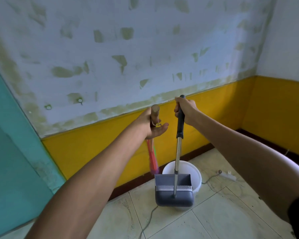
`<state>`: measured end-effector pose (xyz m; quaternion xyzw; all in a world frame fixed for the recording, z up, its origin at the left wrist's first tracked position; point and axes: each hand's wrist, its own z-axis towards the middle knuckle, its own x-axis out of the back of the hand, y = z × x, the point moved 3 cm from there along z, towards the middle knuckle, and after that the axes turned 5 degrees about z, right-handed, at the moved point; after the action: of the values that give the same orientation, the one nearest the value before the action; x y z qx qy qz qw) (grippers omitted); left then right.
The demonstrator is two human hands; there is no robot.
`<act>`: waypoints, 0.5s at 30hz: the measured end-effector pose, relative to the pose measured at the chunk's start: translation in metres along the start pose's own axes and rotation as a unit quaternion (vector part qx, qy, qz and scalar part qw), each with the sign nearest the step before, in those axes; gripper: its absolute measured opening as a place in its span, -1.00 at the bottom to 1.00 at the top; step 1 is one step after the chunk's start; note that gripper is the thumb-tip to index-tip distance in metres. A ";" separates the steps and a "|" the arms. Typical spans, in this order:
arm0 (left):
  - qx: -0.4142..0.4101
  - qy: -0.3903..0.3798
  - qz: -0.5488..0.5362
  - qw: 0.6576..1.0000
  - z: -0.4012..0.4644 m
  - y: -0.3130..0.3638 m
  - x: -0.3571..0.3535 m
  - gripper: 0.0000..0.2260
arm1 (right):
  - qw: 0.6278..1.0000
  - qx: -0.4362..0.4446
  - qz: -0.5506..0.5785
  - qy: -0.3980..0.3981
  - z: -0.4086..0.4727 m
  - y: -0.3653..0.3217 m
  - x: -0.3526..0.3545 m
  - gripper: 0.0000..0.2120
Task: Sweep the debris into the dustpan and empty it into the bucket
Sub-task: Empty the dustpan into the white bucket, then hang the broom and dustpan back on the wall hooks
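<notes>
My right hand point(186, 110) grips the black top of the dustpan's long metal handle point(178, 152). The grey dustpan point(173, 192) hangs upright over the near rim of the white bucket point(196, 176) by the yellow wall. My left hand point(153, 124) holds the wooden top of the broom point(154, 111), fingers loosely around it. The broom's red and green bristles point(153, 161) hang down, blurred, just left of the bucket. Whether debris lies in the pan or bucket cannot be seen.
A thin cable point(149, 219) runs across the pale floor tiles to a white power strip point(229, 175) right of the bucket. The yellow-and-white wall point(97, 145) stands close behind, with a teal panel point(9, 152) at the left.
</notes>
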<state>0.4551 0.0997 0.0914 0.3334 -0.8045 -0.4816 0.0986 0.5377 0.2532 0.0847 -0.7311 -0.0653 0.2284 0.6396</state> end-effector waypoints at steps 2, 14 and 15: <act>-0.013 0.000 -0.002 1.000 -0.004 0.003 0.000 -0.82 | 0.999 -0.008 0.031 -0.031 -0.002 -0.002 -0.010 -0.65; -0.066 -0.008 0.047 0.997 -0.010 0.023 0.017 -0.87 | 0.975 0.079 0.114 -0.176 -0.017 -0.013 -0.021 -0.53; -0.067 -0.008 0.054 0.996 -0.011 0.026 0.020 -0.85 | 0.972 0.078 0.113 -0.189 -0.018 -0.018 -0.024 -0.48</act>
<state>0.4333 0.0872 0.1159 0.2777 -0.7880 -0.5314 0.1400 0.5277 0.2312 0.1091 -0.6253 -0.0844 0.4375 0.6407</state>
